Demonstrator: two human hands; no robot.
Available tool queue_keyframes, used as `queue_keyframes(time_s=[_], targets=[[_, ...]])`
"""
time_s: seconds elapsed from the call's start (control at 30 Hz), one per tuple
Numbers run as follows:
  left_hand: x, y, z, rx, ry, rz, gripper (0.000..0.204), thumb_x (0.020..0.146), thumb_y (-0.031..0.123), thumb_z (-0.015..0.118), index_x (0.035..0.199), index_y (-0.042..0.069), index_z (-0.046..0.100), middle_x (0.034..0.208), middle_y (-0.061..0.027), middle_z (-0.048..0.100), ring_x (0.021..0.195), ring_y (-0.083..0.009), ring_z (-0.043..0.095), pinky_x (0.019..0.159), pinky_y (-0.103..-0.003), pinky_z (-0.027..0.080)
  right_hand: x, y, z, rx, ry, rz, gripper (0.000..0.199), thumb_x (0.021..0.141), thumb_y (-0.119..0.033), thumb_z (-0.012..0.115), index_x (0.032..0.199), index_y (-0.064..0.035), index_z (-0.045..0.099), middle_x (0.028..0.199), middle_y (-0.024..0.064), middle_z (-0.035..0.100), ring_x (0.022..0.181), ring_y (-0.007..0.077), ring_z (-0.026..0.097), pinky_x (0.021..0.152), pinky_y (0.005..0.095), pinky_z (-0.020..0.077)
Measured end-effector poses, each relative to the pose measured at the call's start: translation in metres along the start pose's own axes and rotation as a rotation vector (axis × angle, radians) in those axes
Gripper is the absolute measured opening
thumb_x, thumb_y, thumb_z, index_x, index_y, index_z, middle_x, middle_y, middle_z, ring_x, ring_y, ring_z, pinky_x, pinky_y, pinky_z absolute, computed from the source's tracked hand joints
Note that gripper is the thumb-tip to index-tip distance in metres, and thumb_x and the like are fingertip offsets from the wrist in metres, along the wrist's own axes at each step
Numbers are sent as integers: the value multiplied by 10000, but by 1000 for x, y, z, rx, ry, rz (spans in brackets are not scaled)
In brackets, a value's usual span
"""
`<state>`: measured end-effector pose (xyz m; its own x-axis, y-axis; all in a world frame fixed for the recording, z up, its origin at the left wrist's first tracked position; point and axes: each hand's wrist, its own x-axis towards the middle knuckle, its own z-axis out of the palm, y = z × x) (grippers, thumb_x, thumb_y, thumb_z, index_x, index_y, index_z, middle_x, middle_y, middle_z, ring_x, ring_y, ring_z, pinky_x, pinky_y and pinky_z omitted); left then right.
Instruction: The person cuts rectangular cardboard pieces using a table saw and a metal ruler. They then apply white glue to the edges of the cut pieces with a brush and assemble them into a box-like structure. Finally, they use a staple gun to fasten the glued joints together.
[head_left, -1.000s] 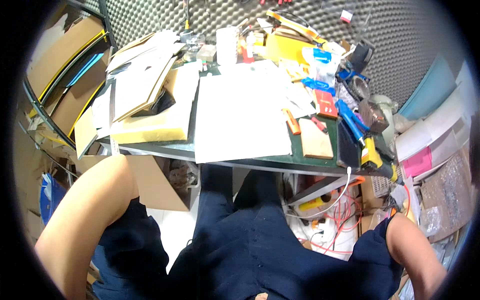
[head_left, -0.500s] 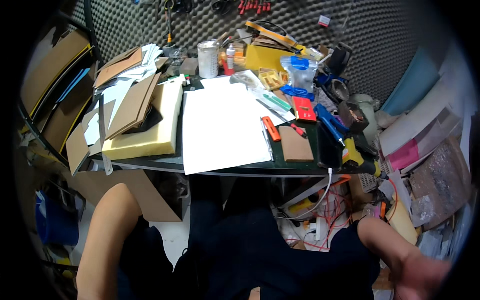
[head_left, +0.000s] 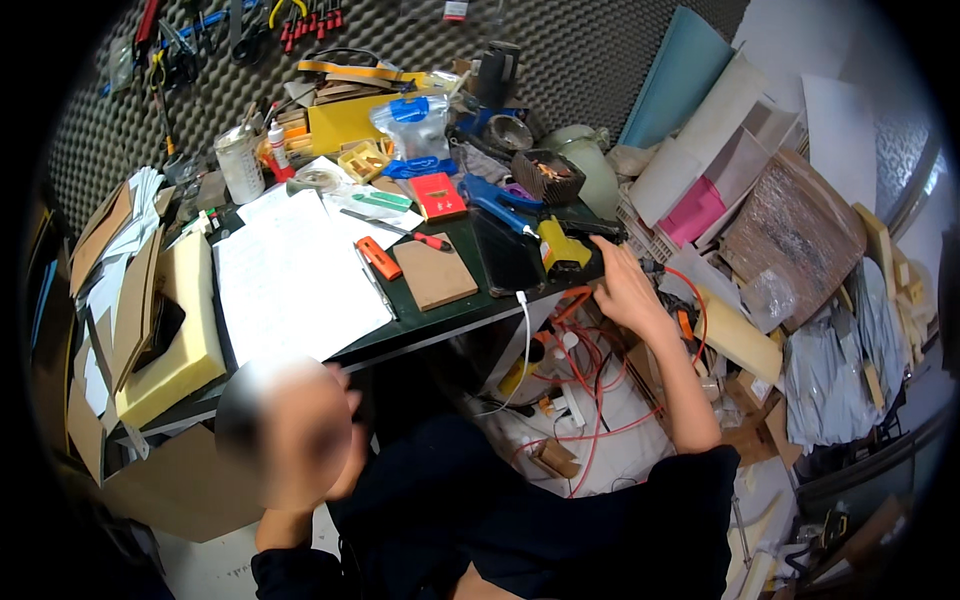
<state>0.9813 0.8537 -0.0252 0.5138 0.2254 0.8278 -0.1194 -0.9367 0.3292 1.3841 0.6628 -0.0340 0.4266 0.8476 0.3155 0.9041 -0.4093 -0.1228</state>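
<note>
At the table's right corner, my right hand (head_left: 627, 287) lies over the body of a yellow-and-black corded power tool (head_left: 563, 247), fingers across it and thumb on the near side. Part of the tool is hidden under the hand. My left hand (head_left: 345, 440) is raised in front of the table's near edge, nearest to the white paper sheets (head_left: 295, 275). A round blurred patch covers much of it, so its grip does not show. Beside the paper lie an orange-handled cutter (head_left: 378, 258), a pen (head_left: 376, 285) and a brown board (head_left: 436, 272). A dark phone (head_left: 505, 250) lies by the tool.
A white cable (head_left: 527, 335) hangs from the phone over the edge. Red cords (head_left: 600, 390) tangle on the floor below. A yellow foam block (head_left: 185, 330) and cardboard pieces (head_left: 140, 310) sit at the left. Wrapped packages (head_left: 795, 235) crowd the right side.
The view has swung to the right. My right hand has come up from the lower right onto the power tool. My left hand has come into view before the table.
</note>
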Motion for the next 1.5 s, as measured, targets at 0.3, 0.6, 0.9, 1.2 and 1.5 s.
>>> queue_keyframes(time_s=[0.3, 0.6, 0.9, 1.2, 1.5], targets=[[23, -24, 81, -291, -156, -34, 270, 758, -16, 689, 1018, 29, 633, 1031, -110, 621, 938, -272, 602, 814, -341, 484, 24, 3, 2, -40, 94, -72, 577, 633, 44, 630, 1185, -82, 518, 958, 154, 576, 973, 368, 543, 835, 430, 454], [41, -9, 115, -484, -181, -112, 506, 797, 11, 700, 1273, 7, 530, 1161, -159, 596, 1004, -281, 605, 893, -334, 489, -72, -47, -71, 879, 662, 527, 170, 867, -125, 704, 950, 6, 633, 738, 48, 620, 578, 96, 564, 525, 228, 445], [53, 52, 130, -391, -327, 27, 943, 718, 127, 781, 1462, -29, 223, 1446, -256, 366, 1265, -394, 463, 986, -379, 456, -88, -115, -23, 2231, 466, 374, 191, 1017, -321, 465, 1036, -141, 526, 607, -36, 394, 495, 63, 377, 511, 223, 329], [-1, 39, 59, -131, -433, -88, 873, 702, 65, 780, 1432, -13, 307, 1397, -228, 449, 1201, -361, 534, 925, -364, 501, -81, -151, 16, 2444, 351, 359, 274, 1014, -368, 453, 1125, -132, 536, 595, -51, 389, 471, 45, 354, 500, 206, 325], [4, 41, 24, -351, -327, -233, 620, 730, 48, 765, 1290, 4, 504, 1184, -168, 576, 1005, -293, 621, 836, -315, 513, -80, -172, 30, 2530, 121, 302, 326, 1020, -384, 423, 1184, -121, 523, 604, -52, 394, 466, 40, 352, 496, 202, 326]])
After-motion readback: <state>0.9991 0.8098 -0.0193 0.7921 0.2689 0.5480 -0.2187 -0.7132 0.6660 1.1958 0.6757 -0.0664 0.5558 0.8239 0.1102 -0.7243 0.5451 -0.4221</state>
